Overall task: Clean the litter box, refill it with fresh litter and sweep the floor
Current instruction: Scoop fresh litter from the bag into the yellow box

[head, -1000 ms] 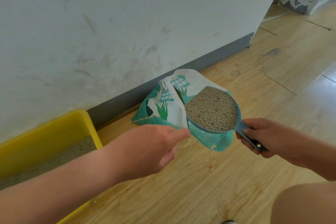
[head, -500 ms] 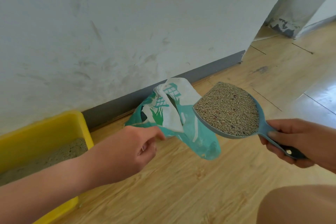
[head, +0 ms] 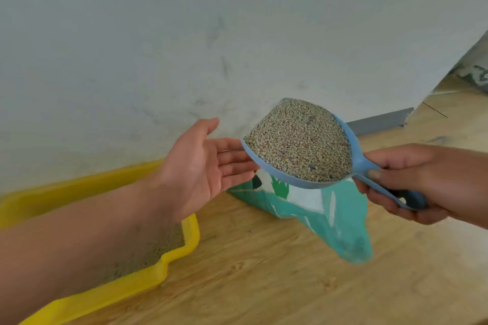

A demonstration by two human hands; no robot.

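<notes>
My right hand (head: 417,179) grips the handle of a blue scoop (head: 356,155) heaped with grey-beige litter (head: 298,142). The scoop hangs in the air above the green and white litter bag (head: 332,208), which lies on the wooden floor against the wall. My left hand (head: 200,166) is flat, palm up with fingers spread, its fingertips at the scoop's front lip. The yellow litter box (head: 182,250) sits at the lower left by the wall, with litter in its bottom; my left forearm covers most of it.
A white scuffed wall (head: 237,34) with a grey baseboard (head: 380,121) runs behind everything. Light wooden floor (head: 264,285) stretches to the front and right. The wall ends in a corner at the far right, where the floor continues.
My left hand let go of the bag and turned palm up beside the scoop. The full scoop rose and shifted left, away from the bag's mouth. The view swung left toward the litter box.
</notes>
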